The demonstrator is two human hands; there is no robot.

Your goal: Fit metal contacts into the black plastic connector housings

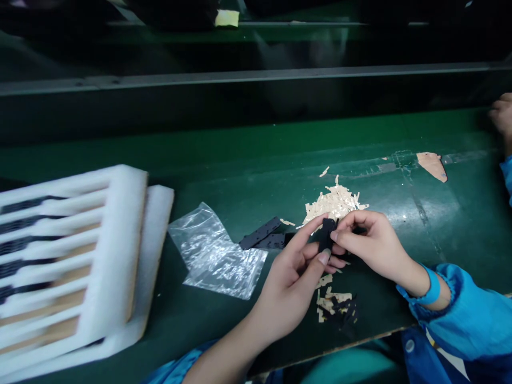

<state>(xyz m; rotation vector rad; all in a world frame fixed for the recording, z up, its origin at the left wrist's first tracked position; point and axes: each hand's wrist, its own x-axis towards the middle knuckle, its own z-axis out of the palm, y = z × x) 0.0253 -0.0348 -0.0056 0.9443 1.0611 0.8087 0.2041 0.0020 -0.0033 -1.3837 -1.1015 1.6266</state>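
Note:
My left hand [290,288] holds a small, flat black part [327,234] upright between thumb and fingers. At the part's right edge, my right hand [372,242] is closed in a pinch; its fingertips hide what, if anything, is between them. Just behind both hands lies a heap of small cream-coloured strips [334,202]. More flat black parts [261,233] with small holes rest left of my fingers, partly covered by the left hand. Below the hands, near the table edge, is a small scatter of cream and black scraps [338,306].
A clear plastic bag [224,261] lies flat on the green table [460,224]. White slotted foam trays [120,250], stacked at the left, hold black parts. A torn brown piece [432,166] lies back right. Another person's hand [503,117] shows at the right edge.

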